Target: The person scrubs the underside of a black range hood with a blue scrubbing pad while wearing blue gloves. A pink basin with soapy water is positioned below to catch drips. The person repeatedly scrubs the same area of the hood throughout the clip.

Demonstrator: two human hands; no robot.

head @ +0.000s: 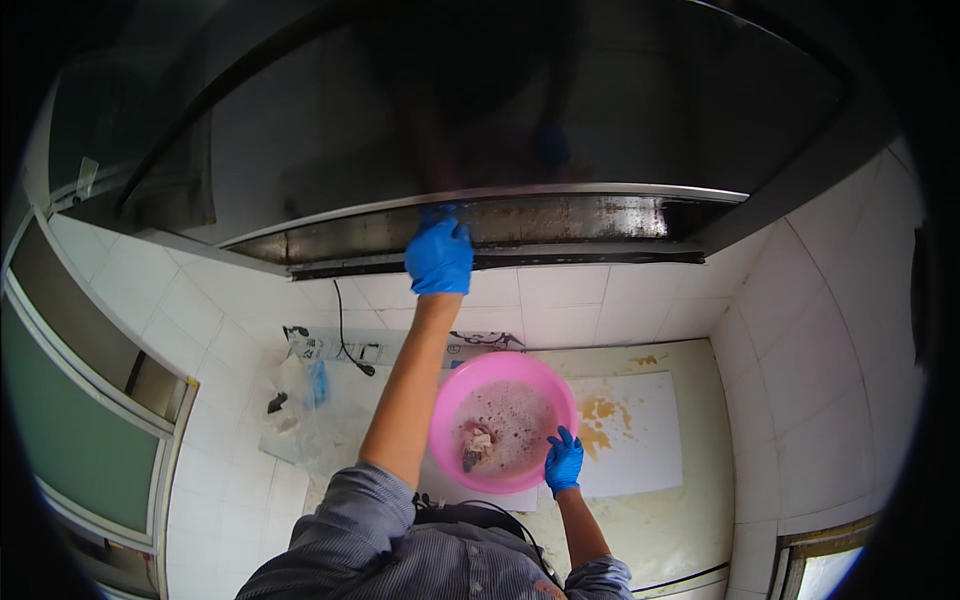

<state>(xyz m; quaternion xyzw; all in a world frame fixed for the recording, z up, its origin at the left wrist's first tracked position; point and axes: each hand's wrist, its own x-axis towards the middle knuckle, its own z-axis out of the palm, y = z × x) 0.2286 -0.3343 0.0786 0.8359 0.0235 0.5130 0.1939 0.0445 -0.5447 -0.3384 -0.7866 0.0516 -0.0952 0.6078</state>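
My left hand [439, 253], in a blue glove, reaches up to the narrow opening along the lower edge of a dark glass-fronted range hood [480, 135]. Its fingertips are inside the recess, and whether they hold anything is hidden. Worn, stained metal [615, 216] shows in that opening. Below, a pink plastic basin [442, 420] holds cloudy, sudsy water with a wet cloth [477, 447] at its lower left. My right hand [564, 459], also gloved in blue, rests at the basin's right rim with its fingers spread apart.
White paper [652, 442] with brown stains lies right of the basin. Crumpled clear plastic [300, 427] lies on the left. A black cable with a plug [365, 369] hangs in front of the tiled wall [562, 289]. A green-panelled sliding window [90, 420] stands at far left.
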